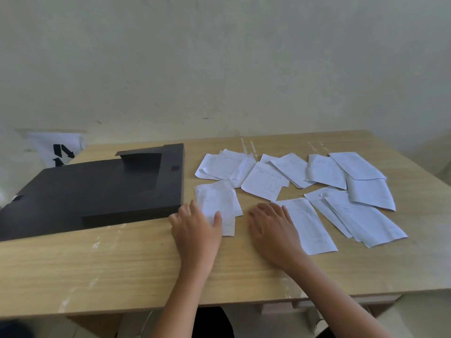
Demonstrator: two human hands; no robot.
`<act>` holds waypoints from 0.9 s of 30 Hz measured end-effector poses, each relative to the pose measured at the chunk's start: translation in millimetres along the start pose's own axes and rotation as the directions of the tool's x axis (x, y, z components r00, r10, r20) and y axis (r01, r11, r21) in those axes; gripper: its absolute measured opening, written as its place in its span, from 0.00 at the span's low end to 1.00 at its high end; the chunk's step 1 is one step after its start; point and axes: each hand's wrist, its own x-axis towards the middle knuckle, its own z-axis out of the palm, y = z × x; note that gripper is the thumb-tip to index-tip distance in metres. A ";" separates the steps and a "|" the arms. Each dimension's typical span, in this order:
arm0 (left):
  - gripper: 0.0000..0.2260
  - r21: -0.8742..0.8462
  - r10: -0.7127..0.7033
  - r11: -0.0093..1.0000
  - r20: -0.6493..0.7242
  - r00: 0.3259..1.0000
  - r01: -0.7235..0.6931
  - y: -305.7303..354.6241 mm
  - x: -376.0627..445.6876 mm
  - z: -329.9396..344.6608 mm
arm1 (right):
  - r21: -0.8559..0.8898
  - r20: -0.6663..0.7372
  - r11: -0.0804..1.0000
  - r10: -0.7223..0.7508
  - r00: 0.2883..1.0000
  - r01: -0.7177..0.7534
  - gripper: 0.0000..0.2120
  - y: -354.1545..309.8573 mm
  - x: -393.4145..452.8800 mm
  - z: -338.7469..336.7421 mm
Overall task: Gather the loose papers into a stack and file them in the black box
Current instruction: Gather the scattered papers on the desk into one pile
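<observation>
On the light wooden table [122, 264], a black box [97, 191] lies flat at the left, close to the wall side, with a flap raised on its upper face. Loose papers [324, 170] are spread over the right half of the table in overlapping groups, none inside the box. One group lies just right of the box's near right corner; a second cluster sits farther back; further sheets fan out toward the right edge.

Left hand [195, 228]: palm down, fingers spread, resting on the table at the box's near right corner. Its thumb lies on the nearest paper sheet [217, 201]; the fingertips reach the box edge. Nothing is clasped.

Right hand [273, 230]: palm down, fingers extended and slightly spread, flat on the table between the nearest sheet and a long sheet [310, 225] to its right. Its outer fingers touch or overlap that sheet's left edge. Nothing is clasped.

A white bag with black arrow marks [58, 150] stands behind the table at the far left, against the wall.
</observation>
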 end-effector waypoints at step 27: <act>0.24 -0.697 -0.027 0.716 0.030 0.999 0.041 38.5 19.1 -9.6 | 0.096 -0.132 0.930 0.364 0.922 -0.354 0.28 49.6 -5.7 -19.3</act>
